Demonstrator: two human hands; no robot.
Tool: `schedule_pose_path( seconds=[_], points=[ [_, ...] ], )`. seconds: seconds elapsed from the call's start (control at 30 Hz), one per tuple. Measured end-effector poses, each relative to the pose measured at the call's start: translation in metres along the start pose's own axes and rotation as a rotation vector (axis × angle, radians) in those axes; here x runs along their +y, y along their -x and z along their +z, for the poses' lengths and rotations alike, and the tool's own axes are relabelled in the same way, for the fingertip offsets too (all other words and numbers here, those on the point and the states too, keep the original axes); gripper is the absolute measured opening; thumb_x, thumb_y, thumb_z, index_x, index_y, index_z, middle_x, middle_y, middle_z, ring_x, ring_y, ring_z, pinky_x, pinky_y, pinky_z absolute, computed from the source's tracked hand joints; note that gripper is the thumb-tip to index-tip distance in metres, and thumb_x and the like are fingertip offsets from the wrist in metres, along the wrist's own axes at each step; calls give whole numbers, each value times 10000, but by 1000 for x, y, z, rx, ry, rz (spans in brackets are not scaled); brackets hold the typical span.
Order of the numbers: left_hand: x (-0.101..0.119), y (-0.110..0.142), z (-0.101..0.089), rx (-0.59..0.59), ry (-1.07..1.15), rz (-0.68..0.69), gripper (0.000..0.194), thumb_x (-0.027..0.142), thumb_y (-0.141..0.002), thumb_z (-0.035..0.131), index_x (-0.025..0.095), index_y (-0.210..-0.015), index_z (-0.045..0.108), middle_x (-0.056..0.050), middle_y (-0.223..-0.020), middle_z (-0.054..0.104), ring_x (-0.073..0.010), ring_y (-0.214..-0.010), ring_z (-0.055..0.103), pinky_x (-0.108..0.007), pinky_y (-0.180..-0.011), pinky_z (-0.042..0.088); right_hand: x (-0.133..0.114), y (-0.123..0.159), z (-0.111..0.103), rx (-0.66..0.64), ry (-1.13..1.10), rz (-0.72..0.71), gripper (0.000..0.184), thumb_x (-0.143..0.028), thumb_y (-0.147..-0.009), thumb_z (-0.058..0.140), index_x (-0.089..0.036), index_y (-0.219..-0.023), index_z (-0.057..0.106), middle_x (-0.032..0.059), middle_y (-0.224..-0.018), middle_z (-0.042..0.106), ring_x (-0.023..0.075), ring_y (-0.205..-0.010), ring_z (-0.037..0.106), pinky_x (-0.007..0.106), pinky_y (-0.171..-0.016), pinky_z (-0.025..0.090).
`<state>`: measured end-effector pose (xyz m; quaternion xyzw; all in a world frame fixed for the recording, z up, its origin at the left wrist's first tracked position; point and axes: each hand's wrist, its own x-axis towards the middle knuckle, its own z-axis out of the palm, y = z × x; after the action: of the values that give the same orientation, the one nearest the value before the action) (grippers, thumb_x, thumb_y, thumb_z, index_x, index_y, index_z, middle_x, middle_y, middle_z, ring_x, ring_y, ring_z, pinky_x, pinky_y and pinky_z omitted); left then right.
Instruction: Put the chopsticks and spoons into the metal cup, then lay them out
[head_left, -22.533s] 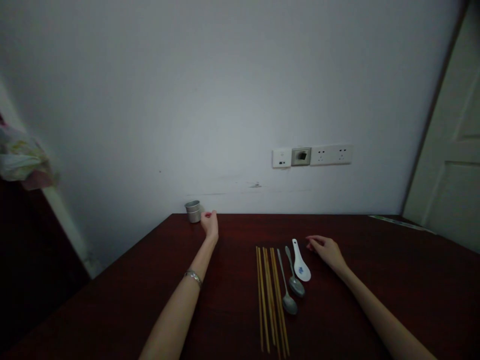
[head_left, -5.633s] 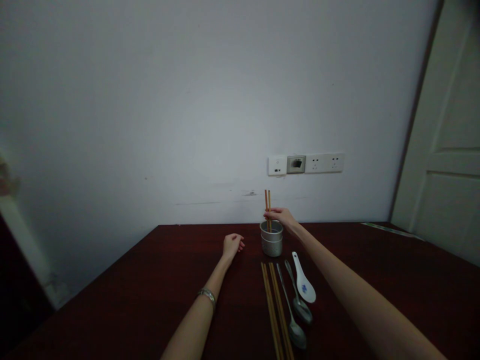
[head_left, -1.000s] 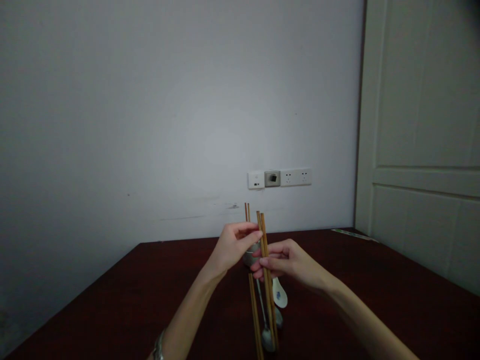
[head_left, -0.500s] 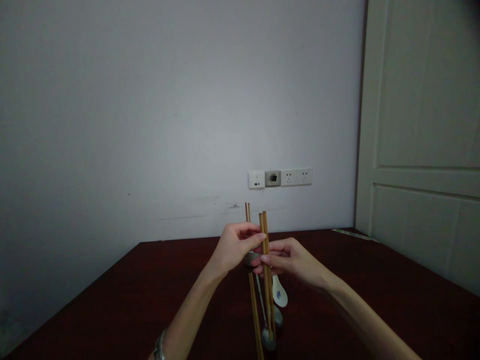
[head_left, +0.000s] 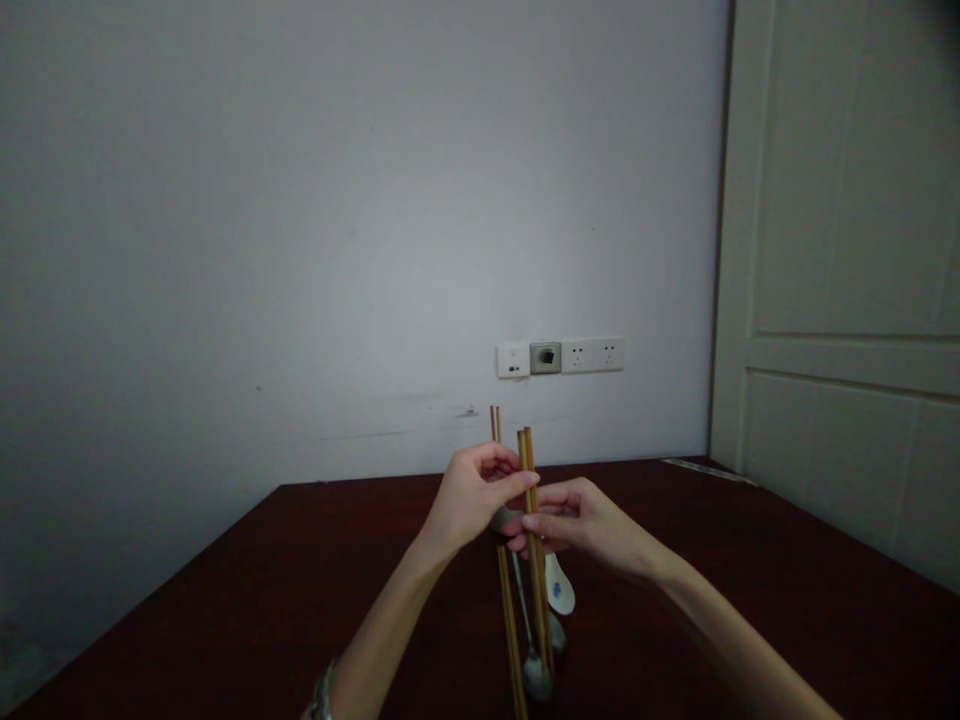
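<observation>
Wooden chopsticks stand nearly upright in both hands, their tops leaning slightly left. My left hand pinches them near the upper end between thumb and fingers. Just below, my right hand grips the same chopsticks from the right side. Beneath and around them lie a long-handled metal spoon, another metal spoon partly hidden by the chopsticks, and a white spoon with a blue mark. To the left, more chopsticks rest on the table.
Behind my hands, thin sticks rise from a container that is mostly hidden. The dark red table reaches the wall, which carries sockets. A pale panelled door stands at the right.
The held chopsticks have dipped slightly at the top. My left thumb has shifted a little down and to the right; the right hand has barely moved.
</observation>
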<state>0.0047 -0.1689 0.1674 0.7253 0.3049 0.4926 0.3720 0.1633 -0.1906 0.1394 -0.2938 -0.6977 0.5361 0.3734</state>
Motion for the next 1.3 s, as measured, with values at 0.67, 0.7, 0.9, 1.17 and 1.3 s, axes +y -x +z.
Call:
schedule_pose_path(
  seconds=[0.67, 0.7, 0.9, 1.17, 1.3],
  points=[
    [-5, 1, 5, 11, -50, 40, 252, 347, -639, 663, 115, -698, 584, -11, -631, 569, -101, -578, 511, -206, -534, 415, 3, -1, -1, -9, -22, 14, 353, -395, -690, 630, -90, -865, 661, 123, -852, 676, 192, -799, 637, 344, -745, 499],
    [-6, 1, 5, 12, -47, 41, 250, 345, -639, 663, 117, -696, 577, -10, -631, 568, -101, -577, 513, -207, -534, 416, 3, -1, -1, -10, -17, 17, 356, -397, -688, 631, -91, -867, 662, 124, -855, 676, 194, -803, 636, 344, -745, 498],
    [-6, 0, 7, 41, -49, 44, 249, 331, -620, 677, 127, -673, 544, -3, -625, 559, -102, -576, 517, -214, -542, 418, 2, -1, 0, -18, 17, 18, 340, -385, -705, 619, -96, -879, 663, 127, -871, 676, 191, -802, 637, 319, -719, 501],
    [-5, 1, 7, 32, -39, 54, 241, 321, -618, 674, 132, -666, 531, 8, -617, 548, -97, -573, 510, -214, -546, 413, 1, 0, 0, -28, 23, 10, 312, -369, -714, 614, -97, -855, 669, 119, -842, 678, 183, -783, 636, 320, -714, 501],
    [-6, 1, 7, 17, -22, 66, 237, 314, -621, 676, 129, -676, 538, 3, -626, 551, -97, -578, 510, -214, -555, 417, 1, 0, 1, -17, 28, 5, 325, -381, -709, 614, -93, -849, 672, 121, -829, 677, 175, -754, 637, 308, -697, 499]
  ],
)
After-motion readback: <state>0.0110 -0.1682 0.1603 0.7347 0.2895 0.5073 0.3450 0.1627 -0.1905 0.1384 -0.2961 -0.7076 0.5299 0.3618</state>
